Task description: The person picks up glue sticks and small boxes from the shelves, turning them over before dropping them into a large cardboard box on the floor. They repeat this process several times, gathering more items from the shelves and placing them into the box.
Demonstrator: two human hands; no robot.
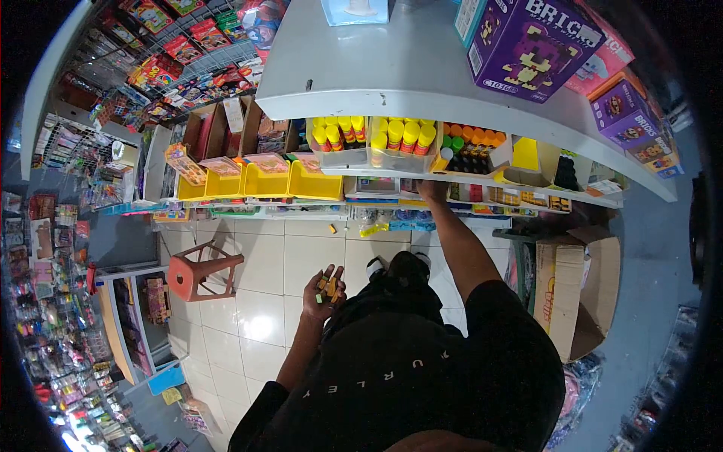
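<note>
Several small yellow and dark pieces (328, 286) lie in my left hand (324, 294), which is held over the tiled floor with its fingers curled round them. My right hand (432, 193) reaches to the shelf below the glue sticks. Its fingers are hidden by the shelf edge, and what it touches cannot be made out. Above it, yellow-capped glue sticks (410, 138) stand in clear bins, beside orange-capped bottles (478, 137). Right of the hand, small yellow and black items (506, 196) sit in a lower compartment.
Yellow bins (315, 183) line the shelf at the left. A red stool (202, 273) stands on the floor to the left, and an open cardboard box (576, 297) is at the right. Purple boxes (529, 49) stand on the upper shelf. A small orange piece (332, 228) lies on the floor.
</note>
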